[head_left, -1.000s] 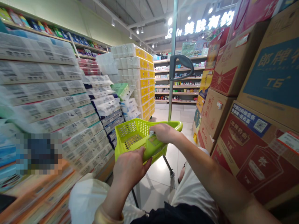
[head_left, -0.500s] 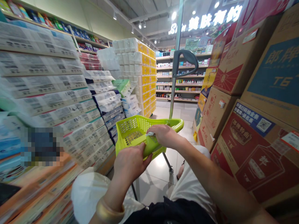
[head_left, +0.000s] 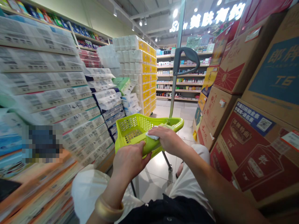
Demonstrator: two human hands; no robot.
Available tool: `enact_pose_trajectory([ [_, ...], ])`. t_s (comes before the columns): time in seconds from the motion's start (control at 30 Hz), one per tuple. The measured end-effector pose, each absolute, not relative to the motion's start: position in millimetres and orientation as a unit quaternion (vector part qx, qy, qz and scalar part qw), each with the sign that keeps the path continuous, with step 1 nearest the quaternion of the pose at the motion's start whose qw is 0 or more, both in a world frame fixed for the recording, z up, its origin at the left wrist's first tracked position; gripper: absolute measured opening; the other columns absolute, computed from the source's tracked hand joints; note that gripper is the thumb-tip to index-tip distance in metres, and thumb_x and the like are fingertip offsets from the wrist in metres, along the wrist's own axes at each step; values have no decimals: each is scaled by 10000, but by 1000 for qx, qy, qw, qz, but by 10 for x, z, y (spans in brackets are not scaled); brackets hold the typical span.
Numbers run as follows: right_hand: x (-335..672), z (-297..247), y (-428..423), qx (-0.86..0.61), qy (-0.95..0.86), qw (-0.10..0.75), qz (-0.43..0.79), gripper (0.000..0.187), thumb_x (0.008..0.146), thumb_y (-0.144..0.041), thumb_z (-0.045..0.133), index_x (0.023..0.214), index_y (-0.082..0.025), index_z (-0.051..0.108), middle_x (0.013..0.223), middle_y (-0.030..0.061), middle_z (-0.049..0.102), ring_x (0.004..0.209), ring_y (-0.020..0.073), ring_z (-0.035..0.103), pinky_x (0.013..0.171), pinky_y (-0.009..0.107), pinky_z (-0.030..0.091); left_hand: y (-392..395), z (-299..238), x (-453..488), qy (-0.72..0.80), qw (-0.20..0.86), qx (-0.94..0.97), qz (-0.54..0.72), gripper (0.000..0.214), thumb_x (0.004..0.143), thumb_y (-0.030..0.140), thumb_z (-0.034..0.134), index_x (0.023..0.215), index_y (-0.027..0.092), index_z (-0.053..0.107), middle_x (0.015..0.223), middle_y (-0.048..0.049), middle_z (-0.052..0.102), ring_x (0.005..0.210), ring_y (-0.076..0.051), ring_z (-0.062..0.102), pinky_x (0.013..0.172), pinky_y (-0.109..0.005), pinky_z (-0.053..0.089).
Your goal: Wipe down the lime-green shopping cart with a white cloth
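A lime-green plastic shopping basket with perforated walls stands in front of my knees, on a cart frame with metal legs. My left hand grips its near rim, thumb on top and fingers curled underneath. To the right along the same rim, my right hand presses a crumpled white cloth against the green plastic; part of the cloth is hidden under the fingers. A grey handle on an upright metal pole rises behind the basket's right end.
Stacked wrapped paper packs line the left side, with a taller yellow-and-white stack farther back. Cardboard cartons are piled close on my right. Tiled floor leads to stocked shelves.
My right hand has slid slightly right and towards me on the rim, and more of the white cloth shows. My left hand keeps its hold on the basket.
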State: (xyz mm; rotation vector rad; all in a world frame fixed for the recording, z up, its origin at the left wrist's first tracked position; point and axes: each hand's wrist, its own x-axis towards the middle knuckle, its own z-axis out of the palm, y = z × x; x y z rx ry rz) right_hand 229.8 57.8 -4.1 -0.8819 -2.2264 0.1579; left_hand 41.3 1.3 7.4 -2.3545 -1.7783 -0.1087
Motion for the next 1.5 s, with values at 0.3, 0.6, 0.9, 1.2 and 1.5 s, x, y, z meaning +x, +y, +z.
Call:
enact_pose_trajectory([
  [0.3, 2422, -337, 409, -391, -783, 481, 50, 476, 825, -7, 419, 1127, -234, 709, 1205, 64, 718, 1212, 207, 620, 1148, 489, 363, 6, 83, 414, -600, 98, -793, -29, 401, 907, 517, 381, 1038, 218, 613, 871, -113, 743, 826, -299, 712, 663, -354, 471],
  [0.6, 2409, -462, 374, -391, -758, 521, 30, 462, 879, -33, 411, 1168, -248, 700, 1213, 64, 714, 1242, 211, 603, 1145, 494, 378, 9, 86, 416, -602, 90, -793, -31, 388, 904, 517, 392, 1033, 220, 606, 935, -115, 746, 853, -290, 708, 684, -350, 466],
  [0.9, 2424, -537, 323, -340, -786, 514, 45, 486, 892, -37, 398, 1214, -274, 674, 1272, 46, 684, 1289, 190, 565, 1149, 473, 380, 0, 66, 386, -601, 93, -793, -35, 398, 906, 521, 386, 1025, 222, 620, 890, -111, 745, 840, -292, 706, 688, -353, 465],
  [1.2, 2336, -570, 253, -342, -784, 517, 16, 473, 897, -42, 407, 1215, -274, 669, 1286, 50, 676, 1295, 194, 558, 1139, 472, 392, 3, 63, 356, -610, 85, -788, -29, 372, 896, 523, 413, 1031, 239, 611, 908, -83, 750, 835, -251, 701, 685, -313, 457],
  [1.5, 2313, -597, 259, -410, -725, 554, -19, 483, 856, -17, 405, 1178, -242, 686, 1254, 67, 692, 1289, 219, 564, 1146, 494, 382, -15, 73, 345, -608, 90, -788, -30, 379, 895, 505, 421, 1073, 234, 617, 936, -104, 752, 847, -282, 705, 689, -345, 460],
])
